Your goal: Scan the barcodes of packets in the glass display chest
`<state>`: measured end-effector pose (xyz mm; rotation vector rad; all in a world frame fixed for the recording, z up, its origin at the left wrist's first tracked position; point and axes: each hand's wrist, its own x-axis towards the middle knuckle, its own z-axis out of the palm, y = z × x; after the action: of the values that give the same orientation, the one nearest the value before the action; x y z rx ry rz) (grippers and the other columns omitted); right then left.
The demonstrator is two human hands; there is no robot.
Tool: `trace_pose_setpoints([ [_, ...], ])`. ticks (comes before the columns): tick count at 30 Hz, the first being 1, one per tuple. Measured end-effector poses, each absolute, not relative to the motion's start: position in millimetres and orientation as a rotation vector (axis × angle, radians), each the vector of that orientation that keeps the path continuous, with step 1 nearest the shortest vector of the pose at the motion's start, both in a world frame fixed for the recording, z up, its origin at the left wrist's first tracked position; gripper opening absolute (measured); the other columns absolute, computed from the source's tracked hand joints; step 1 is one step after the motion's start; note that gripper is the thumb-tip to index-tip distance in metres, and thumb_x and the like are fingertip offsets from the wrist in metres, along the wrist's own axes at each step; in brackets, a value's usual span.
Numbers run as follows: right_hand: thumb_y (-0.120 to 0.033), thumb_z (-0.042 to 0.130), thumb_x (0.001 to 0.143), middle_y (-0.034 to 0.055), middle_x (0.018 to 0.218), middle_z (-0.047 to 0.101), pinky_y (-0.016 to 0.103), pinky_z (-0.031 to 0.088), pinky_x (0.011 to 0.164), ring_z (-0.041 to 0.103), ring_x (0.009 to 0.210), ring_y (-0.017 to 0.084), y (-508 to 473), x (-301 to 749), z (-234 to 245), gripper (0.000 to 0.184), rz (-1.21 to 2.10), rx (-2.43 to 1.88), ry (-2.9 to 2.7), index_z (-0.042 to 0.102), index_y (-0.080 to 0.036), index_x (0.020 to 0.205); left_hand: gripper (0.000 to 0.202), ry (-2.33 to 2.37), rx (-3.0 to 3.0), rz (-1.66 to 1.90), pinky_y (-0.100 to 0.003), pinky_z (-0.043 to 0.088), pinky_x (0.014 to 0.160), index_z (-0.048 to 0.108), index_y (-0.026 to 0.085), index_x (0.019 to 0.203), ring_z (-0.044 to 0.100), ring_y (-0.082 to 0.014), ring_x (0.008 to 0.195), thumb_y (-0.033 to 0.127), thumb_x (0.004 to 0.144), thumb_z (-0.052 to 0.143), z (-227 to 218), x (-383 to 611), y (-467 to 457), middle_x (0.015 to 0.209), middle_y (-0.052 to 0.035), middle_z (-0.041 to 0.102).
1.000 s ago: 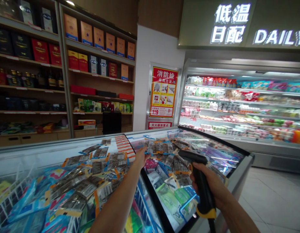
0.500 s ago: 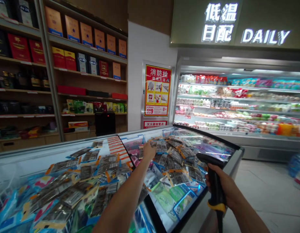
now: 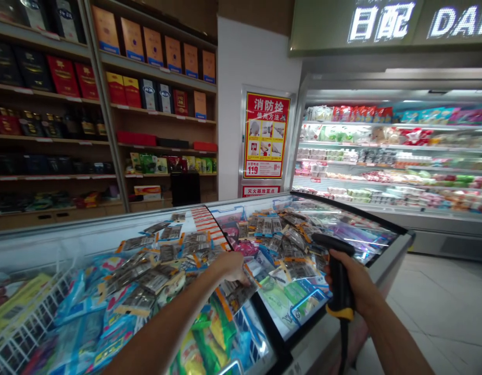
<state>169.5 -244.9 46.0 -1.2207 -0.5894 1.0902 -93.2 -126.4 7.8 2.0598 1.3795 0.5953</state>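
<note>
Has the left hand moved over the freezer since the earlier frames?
Yes. The left hand drew back toward the person, away from the red-and-white striped label.

Setting: a supermarket. Boxed goods are lining wooden shelves [image 3: 159, 67], a chilled display case [image 3: 381, 156] is glowing with packets, and a glass-topped freezer [image 3: 393, 260] is holding packaged food.

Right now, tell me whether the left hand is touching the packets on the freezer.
Touching. The head view shows the left hand lying on a silver packet at the pile's near edge, fingers down on it, with no gap visible.
</note>
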Motion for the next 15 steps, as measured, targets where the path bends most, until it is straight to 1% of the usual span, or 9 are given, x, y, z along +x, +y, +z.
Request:
trace_pose_setpoints([
  [1, -0.03, 0.061, 0.075, -0.0017, 0.044, 0.055, 0.02, 0.039, 0.031, 0.05, 0.033, 0.01, -246.4, 168.2, 47.1, 0.017, 1.088, -1.219, -0.592, 0.056, -0.015, 0.068, 0.037, 1.356, 2.035, 0.606, -0.029, 0.041, 0.063, 0.046, 0.021, 0.037, 0.057, -0.0234, 0.062, 0.013, 0.031, 0.081, 9.0, -89.2, -122.2, 0.04, 0.0028, 0.042],
  [3, -0.03, 0.06, 0.075, -0.0019, 0.045, 0.055, 0.02, 0.039, 0.031, 0.05, 0.034, 0.01, -249.0, 165.8, 49.3, 0.016, 1.089, -1.206, -0.6, 0.056, -0.015, 0.069, 0.027, 1.323, 1.935, 0.7, -0.027, 0.038, 0.058, 0.051, 0.02, 0.043, 0.052, -0.0179, 0.054, 0.017, 0.044, 0.077, 10.3, -80.9, -110.1, 0.043, 0.0033, 0.045],
  [5, -0.03, 0.059, 0.076, -0.0019, 0.045, 0.055, 0.02, 0.039, 0.031, 0.049, 0.034, 0.01, -250.3, 163.3, 51.0, 0.016, 1.099, -1.189, -0.604, 0.055, -0.016, 0.07, 0.019, 1.279, 1.763, 0.888, -0.025, 0.036, 0.054, 0.055, 0.018, 0.05, 0.049, -0.0144, 0.05, 0.024, 0.055, 0.072, 10.5, -73.1, -95.1, 0.046, 0.0035, 0.048],
  [6, -0.03, 0.058, 0.077, -0.002, 0.045, 0.055, 0.02, 0.038, 0.031, 0.049, 0.034, 0.01, -250.4, 161.7, 51.5, 0.016, 1.111, -1.18, -0.604, 0.055, -0.016, 0.07, 0.017, 1.243, 1.656, 1.007, -0.024, 0.036, 0.054, 0.056, 0.017, 0.054, 0.048, -0.0135, 0.05, 0.026, 0.058, 0.07, 10.3, -69.7, -87.2, 0.048, 0.0033, 0.05],
  [10, -0.033, 0.059, 0.076, -0.0027, 0.045, 0.055, 0.019, 0.037, 0.031, 0.049, 0.034, 0.01, -248.1, 151.2, 49.9, 0.018, 1.19, -1.135, -0.639, 0.054, -0.017, 0.071, 0.019, 1.033, 1.241, 1.424, -0.024, 0.039, 0.055, 0.061, 0.015, 0.066, 0.052, -0.0129, 0.053, 0.034, 0.063, 0.067, 8.5, -58.8, -58.4, 0.058, 0.0005, 0.059],
  [13, -0.037, 0.062, 0.072, -0.0024, 0.046, 0.056, 0.019, 0.037, 0.031, 0.05, 0.034, 0.01, -246.0, 137.9, 47.1, 0.021, 1.249, -1.124, -0.72, 0.055, -0.017, 0.07, 0.017, 0.965, 1.03, 1.607, -0.024, 0.041, 0.057, 0.063, 0.015, 0.069, 0.054, -0.0131, 0.056, 0.031, 0.064, 0.067, 6.3, -53.0, -42.8, 0.06, -0.0002, 0.061],
  [15, -0.039, 0.063, 0.071, -0.0021, 0.045, 0.057, 0.019, 0.037, 0.031, 0.05, 0.033, 0.01, -245.1, 128.2, 45.5, 0.024, 1.276, -1.126, -0.785, 0.056, -0.016, 0.069, 0.013, 0.939, 0.918, 1.657, -0.024, 0.043, 0.058, 0.063, 0.015, 0.07, 0.056, -0.0127, 0.056, 0.027, 0.066, 0.066, 4.8, -50.0, -36.1, 0.061, -0.0005, 0.062],
])
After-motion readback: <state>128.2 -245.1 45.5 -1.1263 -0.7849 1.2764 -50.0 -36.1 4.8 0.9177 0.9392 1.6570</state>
